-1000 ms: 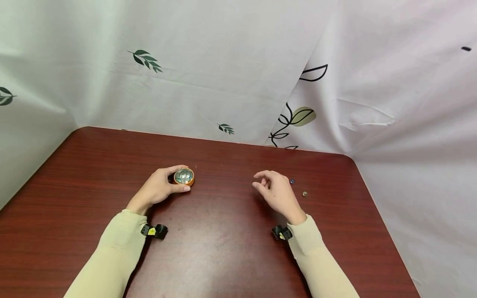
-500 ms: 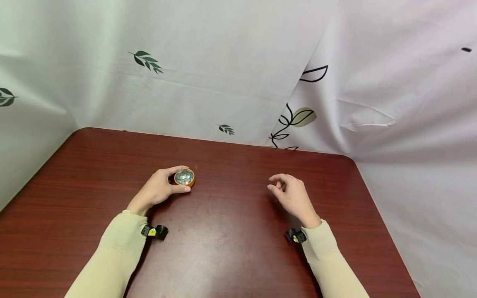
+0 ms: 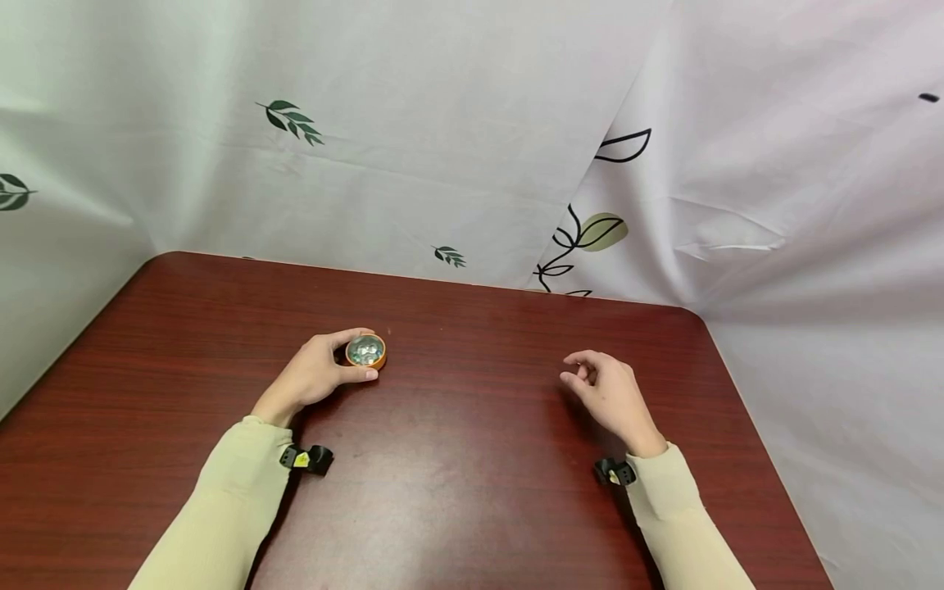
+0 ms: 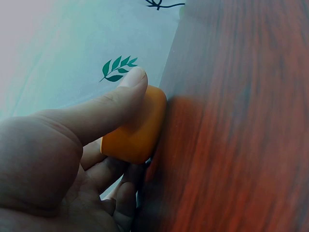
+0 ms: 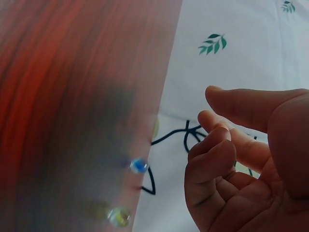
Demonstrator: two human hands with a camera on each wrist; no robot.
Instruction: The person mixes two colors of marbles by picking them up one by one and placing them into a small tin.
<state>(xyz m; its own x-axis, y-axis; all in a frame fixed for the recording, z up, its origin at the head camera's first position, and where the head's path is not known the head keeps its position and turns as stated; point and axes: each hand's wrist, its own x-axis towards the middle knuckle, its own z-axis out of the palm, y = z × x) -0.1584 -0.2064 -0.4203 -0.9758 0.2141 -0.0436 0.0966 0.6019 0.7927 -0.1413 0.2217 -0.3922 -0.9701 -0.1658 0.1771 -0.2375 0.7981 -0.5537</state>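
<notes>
My left hand (image 3: 317, 369) grips a small round orange bowl (image 3: 381, 362) on the table, its thumb on the near side and fingers round the far side. Shiny clear and greenish pieces, like glass marbles, fill the bowl in the head view. From the left wrist, the bowl's smooth orange wall (image 4: 140, 130) shows under the thumb. Over the right part of the table is my right hand (image 3: 610, 395), fingers loosely curled and holding nothing. A blue glass marble (image 5: 139, 165) and a yellow-green one (image 5: 119, 217) lie beyond it in the right wrist view; the hand hides both from the head camera.
The reddish-brown wooden table (image 3: 442, 459) has rounded far corners. White cloth (image 3: 442, 147) with leaf prints hangs along its back and sides. Each wrist carries a small black camera on a strap.
My right hand has moved right and slightly nearer, covering the two marbles that showed beside it in the head view one second ago. The left hand and bowl have stayed put.
</notes>
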